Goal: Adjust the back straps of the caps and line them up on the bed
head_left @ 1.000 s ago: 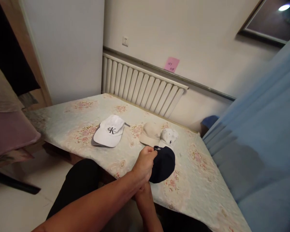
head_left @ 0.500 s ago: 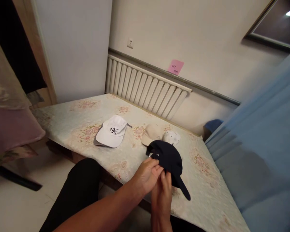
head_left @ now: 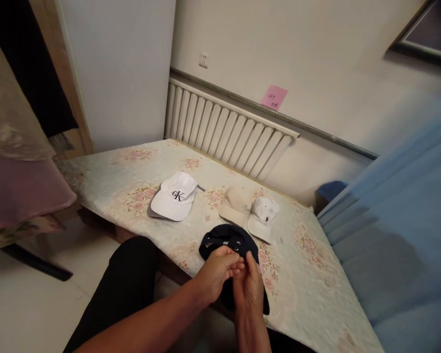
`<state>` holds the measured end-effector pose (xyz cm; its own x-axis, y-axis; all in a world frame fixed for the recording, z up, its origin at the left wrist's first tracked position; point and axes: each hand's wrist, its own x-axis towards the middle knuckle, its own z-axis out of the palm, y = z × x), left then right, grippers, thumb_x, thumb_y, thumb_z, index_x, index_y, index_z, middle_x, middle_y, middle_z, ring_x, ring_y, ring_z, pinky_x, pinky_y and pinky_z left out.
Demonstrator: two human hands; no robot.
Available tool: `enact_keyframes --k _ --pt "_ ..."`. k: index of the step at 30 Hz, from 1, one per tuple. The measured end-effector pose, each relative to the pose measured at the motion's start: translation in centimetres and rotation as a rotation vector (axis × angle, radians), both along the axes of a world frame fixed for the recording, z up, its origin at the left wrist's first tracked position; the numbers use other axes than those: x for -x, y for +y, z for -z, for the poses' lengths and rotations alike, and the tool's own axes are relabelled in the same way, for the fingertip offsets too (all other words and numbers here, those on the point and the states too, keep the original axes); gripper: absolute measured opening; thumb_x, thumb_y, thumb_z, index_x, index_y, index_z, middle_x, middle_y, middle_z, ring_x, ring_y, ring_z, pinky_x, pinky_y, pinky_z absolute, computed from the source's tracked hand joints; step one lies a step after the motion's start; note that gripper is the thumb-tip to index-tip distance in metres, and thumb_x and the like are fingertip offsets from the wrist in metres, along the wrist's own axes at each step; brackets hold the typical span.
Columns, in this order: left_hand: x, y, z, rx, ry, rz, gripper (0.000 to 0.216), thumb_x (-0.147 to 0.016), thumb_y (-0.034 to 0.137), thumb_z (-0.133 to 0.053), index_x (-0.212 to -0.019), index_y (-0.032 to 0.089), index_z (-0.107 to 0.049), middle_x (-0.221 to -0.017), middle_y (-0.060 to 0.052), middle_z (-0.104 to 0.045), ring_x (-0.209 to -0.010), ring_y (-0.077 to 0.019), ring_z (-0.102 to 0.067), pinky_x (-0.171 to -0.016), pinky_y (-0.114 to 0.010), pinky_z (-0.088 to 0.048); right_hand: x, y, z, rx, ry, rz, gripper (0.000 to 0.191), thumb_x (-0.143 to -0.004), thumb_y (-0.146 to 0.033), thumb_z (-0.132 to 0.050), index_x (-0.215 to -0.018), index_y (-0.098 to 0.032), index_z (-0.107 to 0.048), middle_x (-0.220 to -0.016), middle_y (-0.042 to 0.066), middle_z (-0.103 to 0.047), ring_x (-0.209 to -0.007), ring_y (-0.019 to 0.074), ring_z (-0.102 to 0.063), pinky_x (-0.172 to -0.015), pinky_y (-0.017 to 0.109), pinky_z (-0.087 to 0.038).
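Over the near edge of the bed, a dark navy cap [head_left: 220,235] is held with its back strap and metal fittings facing me. My left hand [head_left: 222,269] pinches near the strap, its fingertips together. Close beside it, my right hand [head_left: 250,282] grips the cap's lower edge, thumb up. The brim points down behind my right hand. Just beyond lie a beige cap [head_left: 235,203] and a small white cap [head_left: 263,218] with a dark logo, side by side. Farther left, a white cap with black letters [head_left: 176,196] rests on top of a grey one.
The flowered bed cover [head_left: 308,245] spreads under the caps. A white radiator [head_left: 228,132] stands along the wall behind, with a pink note [head_left: 275,97] above it. A blue curtain [head_left: 397,215] hangs at the right. Draped cloth [head_left: 22,191] is at the left.
The navy cap has come down and left, nearer to me, and has turned so its strap opening shows more. The small white cap is now uncovered. My view has shifted slightly.
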<state>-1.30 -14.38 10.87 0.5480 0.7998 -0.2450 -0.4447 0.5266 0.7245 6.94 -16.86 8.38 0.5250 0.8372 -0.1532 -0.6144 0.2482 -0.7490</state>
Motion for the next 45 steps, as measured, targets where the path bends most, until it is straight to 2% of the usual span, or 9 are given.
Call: enact_keyframes --k 4,9,12,15,20,28,32,40,45 --pt "0.9 0.6 0.8 -0.205 0.225 0.010 0.007 -0.074 0.022 -0.051 -0.074 0.015 -0.051 -0.072 -0.002 -0.061 -0.059 -0.0100 -0.056 -0.058 -0.023 -0.042 -1.2 0.8 -1.0 -0.025 -0.088 0.073 0.019 -0.069 -0.032 -0.072 -0.068 -0.015 -0.062 -0.069 0.001 -0.066 -0.070 0.0150 -0.063 -0.072 0.034 -0.054" --pt "1.1 2.2 1.4 -0.527 0.366 -0.184 0.011 -0.080 0.026 -0.048 -0.073 0.018 -0.050 -0.067 0.002 -0.054 -0.061 -0.0112 -0.054 -0.061 -0.024 -0.043 -2.8 1.7 -1.6 0.044 -0.227 0.232 0.022 -0.068 -0.031 -0.074 -0.064 -0.015 -0.059 -0.064 -0.003 -0.062 -0.064 0.0119 -0.060 -0.065 0.028 -0.054" --pt "0.8 3.4 1.6 -0.679 0.403 -0.260 0.007 -0.080 0.023 -0.049 -0.079 0.018 -0.054 -0.074 0.001 -0.054 -0.067 -0.0124 -0.054 -0.064 -0.025 -0.044 -3.0 2.4 -1.4 0.048 -0.210 0.190 0.023 -0.067 -0.032 -0.074 -0.067 -0.015 -0.058 -0.064 -0.002 -0.063 -0.061 0.0121 -0.060 -0.058 0.026 -0.052" --pt "0.6 4.8 2.1 -0.806 0.448 -0.295 0.015 -0.078 0.016 -0.050 -0.091 0.018 -0.059 -0.086 -0.002 -0.055 -0.072 -0.0125 -0.053 -0.068 -0.026 -0.043 -2.6 3.1 -0.9 0.025 -0.185 0.113 0.022 -0.067 -0.031 -0.074 -0.070 -0.016 -0.059 -0.067 -0.001 -0.064 -0.060 0.0116 -0.060 -0.054 0.024 -0.050" --pt "0.6 7.0 3.0 -0.949 0.420 -0.226 0.026 -0.075 0.011 -0.052 -0.096 0.019 -0.063 -0.089 -0.002 -0.053 -0.073 -0.0122 -0.050 -0.069 -0.026 -0.042 -1.8 4.3 -0.4 -0.020 -0.186 0.050 0.020 -0.070 -0.031 -0.071 -0.081 -0.017 -0.061 -0.070 -0.002 -0.064 -0.063 0.0119 -0.060 -0.054 0.024 -0.049" --pt "0.5 9.8 3.1 -0.860 0.267 -0.116 0.019 -0.068 0.007 -0.054 -0.081 0.019 -0.062 -0.086 -0.001 -0.053 -0.067 -0.0108 -0.048 -0.063 -0.023 -0.040 -1.0 6.4 -0.5 -0.057 -0.131 0.010 0.012 -0.072 -0.025 -0.069 -0.077 -0.018 -0.061 -0.074 -0.001 -0.064 -0.065 0.0115 -0.059 -0.057 0.024 -0.048" --pt "0.6 10.5 4.2 -0.758 0.224 -0.060 0.013 -0.067 0.007 -0.055 -0.075 0.018 -0.054 -0.082 0.001 -0.052 -0.061 -0.0089 -0.046 -0.058 -0.023 -0.037 -1.3 7.0 0.5 0.003 -0.106 -0.044 0.014 -0.068 -0.022 -0.072 -0.068 -0.018 -0.059 -0.067 -0.003 -0.062 -0.061 0.0109 -0.057 -0.053 0.023 -0.046" --pt "1.4 11.9 6.6 -0.738 0.172 -0.008 0.012 -0.067 0.011 -0.059 -0.067 0.017 -0.049 -0.077 0.002 -0.047 -0.066 -0.0095 -0.044 -0.060 -0.022 -0.035 -1.0 7.8 1.7 0.089 -0.130 -0.061 0.025 -0.064 -0.020 -0.076 -0.085 -0.018 -0.063 -0.068 -0.003 -0.064 -0.057 0.0105 -0.058 -0.047 0.021 -0.046" --pt "1.4 12.5 7.1 -0.555 0.070 0.099 0.014 -0.067 0.017 -0.061 -0.071 0.018 -0.047 -0.067 0.004 -0.046 -0.061 -0.0095 -0.044 -0.058 -0.023 -0.034 -0.8 8.0 1.8 0.086 -0.180 -0.010 0.023 -0.063 -0.021 -0.076 -0.082 -0.019 -0.063 -0.067 -0.004 -0.063 -0.056 0.0102 -0.057 -0.047 0.021 -0.046"
